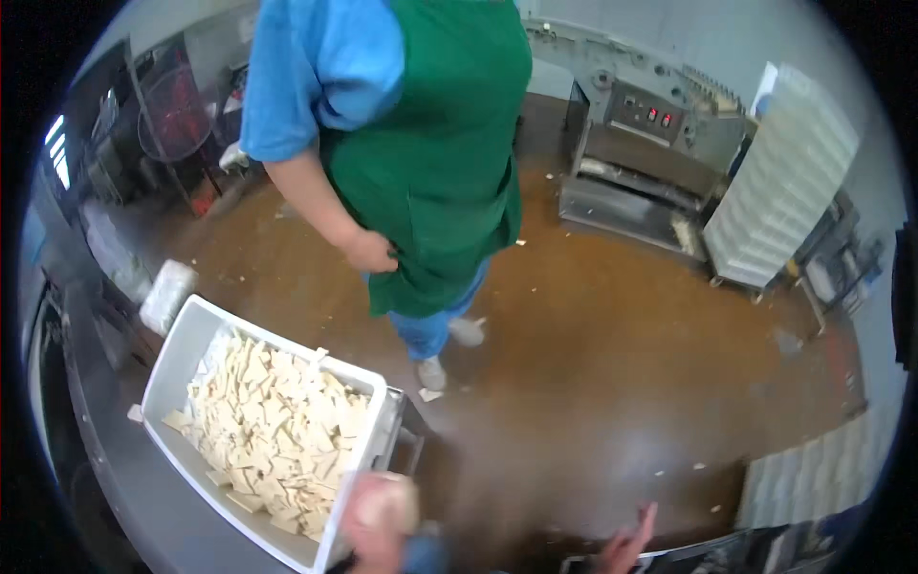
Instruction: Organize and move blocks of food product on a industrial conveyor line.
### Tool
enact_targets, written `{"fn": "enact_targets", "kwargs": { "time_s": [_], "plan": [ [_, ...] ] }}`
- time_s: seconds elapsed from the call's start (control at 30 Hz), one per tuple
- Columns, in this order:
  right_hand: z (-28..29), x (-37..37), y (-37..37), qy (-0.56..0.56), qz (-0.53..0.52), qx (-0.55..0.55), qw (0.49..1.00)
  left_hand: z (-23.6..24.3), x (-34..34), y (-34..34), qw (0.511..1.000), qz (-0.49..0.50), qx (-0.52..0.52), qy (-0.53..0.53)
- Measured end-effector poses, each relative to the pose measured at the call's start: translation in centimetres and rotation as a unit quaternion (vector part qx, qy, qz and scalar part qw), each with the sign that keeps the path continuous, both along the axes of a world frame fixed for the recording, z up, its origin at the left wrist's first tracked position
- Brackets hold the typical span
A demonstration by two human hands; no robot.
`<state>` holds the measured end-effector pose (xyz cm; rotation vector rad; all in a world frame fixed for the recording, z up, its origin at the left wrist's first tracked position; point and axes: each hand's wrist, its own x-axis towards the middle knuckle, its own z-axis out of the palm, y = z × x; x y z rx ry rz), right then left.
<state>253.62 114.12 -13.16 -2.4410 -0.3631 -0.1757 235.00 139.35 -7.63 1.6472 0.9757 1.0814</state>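
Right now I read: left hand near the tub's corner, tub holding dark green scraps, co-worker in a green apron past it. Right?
One miss: the scraps are pale cream, not dark green, as the head view shows. The rest stands: left hand near the corner of the tub, green-aproned co-worker past it.

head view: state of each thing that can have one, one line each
bin: open, well filled
pieces: loose, heaped in the bin
left hand: blurred, by the bin's corner, grip unclear
right hand: open, partly out of frame
displays: lit red
trays: stacked high
apron: worn
floor: littered with scraps
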Motion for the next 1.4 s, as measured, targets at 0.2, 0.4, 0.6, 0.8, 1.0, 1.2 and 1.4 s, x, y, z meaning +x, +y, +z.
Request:
{"fn": "enact_targets", "kwargs": {
  "time_s": [0.2, 0.4, 0.6, 0.8, 1.0, 1.2, 1.4],
  "plan": [
    [8.0, 7.5, -6.9, -0.070, 0.103, -0.023, 0.992, -2.9, -8.0, 10.9, 0.697, 0.247, 0.284, 0.611],
    [10.8, 11.9, -15.6, -0.108, 0.044, -0.021, 0.993, 7.4, 10.2, 3.1, 0.824, -0.275, 0.311, 0.386],
    [17.4, 12.3, -25.9, -0.216, -0.091, 0.091, 0.968, 13.7, 26.4, -13.2, 0.641, -0.563, 0.474, 0.219],
    [19.1, 10.7, -31.1, -0.285, -0.226, 0.076, 0.928, 15.1, 31.1, -18.2, 0.524, -0.679, 0.480, 0.183],
    [24.7, 12.4, -29.8, -0.227, -0.231, 0.123, 0.938, 17.9, 32.2, -17.0, 0.518, -0.719, 0.422, 0.189],
    [26.6, 13.7, -25.4, -0.070, -0.142, -0.088, 0.984, 16.9, 38.4, -15.4, 0.576, -0.763, 0.196, 0.221],
    [26.9, 18.2, -26.9, 0.021, -0.247, 0.020, 0.969, 7.5, 52.3, -18.4, 0.567, -0.725, -0.235, 0.311]
  ]
}}
